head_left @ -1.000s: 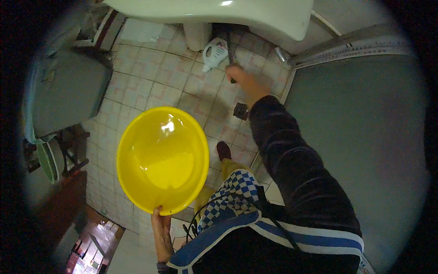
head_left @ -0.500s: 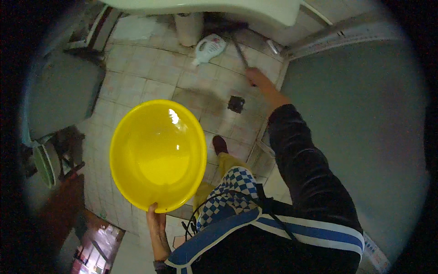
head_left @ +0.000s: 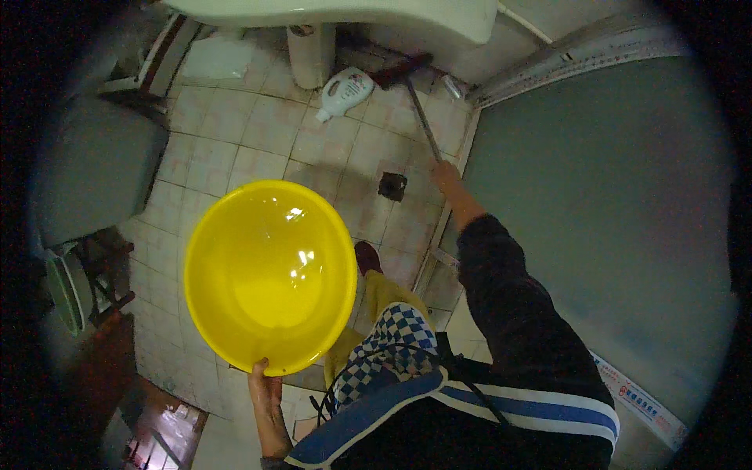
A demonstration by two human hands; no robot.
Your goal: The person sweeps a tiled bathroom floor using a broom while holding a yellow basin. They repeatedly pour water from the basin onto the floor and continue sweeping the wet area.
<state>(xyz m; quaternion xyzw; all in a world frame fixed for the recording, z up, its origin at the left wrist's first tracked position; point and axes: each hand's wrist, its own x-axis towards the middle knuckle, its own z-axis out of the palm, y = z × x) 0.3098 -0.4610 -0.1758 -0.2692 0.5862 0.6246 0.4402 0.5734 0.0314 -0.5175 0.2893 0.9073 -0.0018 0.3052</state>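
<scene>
My left hand (head_left: 266, 385) grips the near rim of a large round yellow basin (head_left: 274, 305), thumb over the edge. The basin is held above the tiled floor, tipped so its inside faces me. Bright reflections show in it; I cannot tell if it holds water. Farther off to the right, my right hand (head_left: 447, 177) is closed round the grey handle of a long-handled floor brush (head_left: 424, 123). Its dark reddish head rests on the floor under the white sink, beside a white bottle (head_left: 345, 92) lying on its side.
A square dark floor drain (head_left: 392, 186) lies between the basin and my right arm. The white sink (head_left: 337, 9) overhangs the far side on its pedestal (head_left: 310, 59). A frosted panel (head_left: 587, 196) stands at the right. Grey bin-like box (head_left: 98, 172) and green-and-white basins (head_left: 66, 290) sit at the left.
My right hand has drawn back toward me with the brush, and the brush head has come nearer, showing more clearly. The basin stays in my left hand, slightly shifted.
</scene>
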